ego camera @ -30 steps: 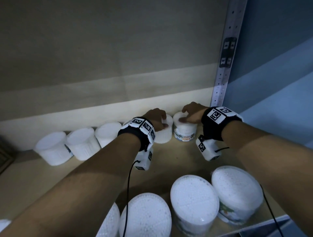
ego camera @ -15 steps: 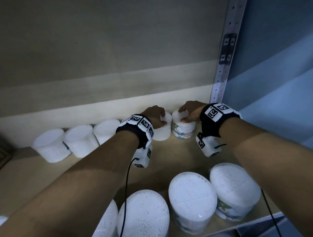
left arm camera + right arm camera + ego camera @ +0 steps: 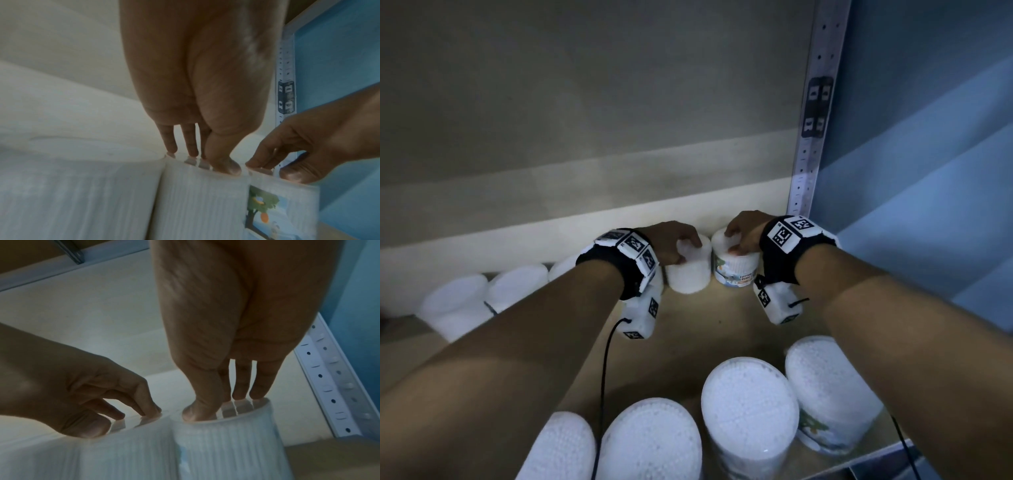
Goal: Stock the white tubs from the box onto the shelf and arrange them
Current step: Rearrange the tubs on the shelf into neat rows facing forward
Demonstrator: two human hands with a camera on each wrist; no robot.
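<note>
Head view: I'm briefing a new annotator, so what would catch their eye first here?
Two hands at the shelf's back right corner: the left hand grips the top of a plain white tub, the right hand the labelled tub beside it. More tubs line the back wall leftward, and larger-looking ones crowd the front edge.

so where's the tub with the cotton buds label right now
In the head view the labelled tub stands at the right end of the back row, by the perforated upright, touching a plain tub on its left, with the right hand gripping its lid.

Front tubs (image 3: 650, 442) cut off below
</note>
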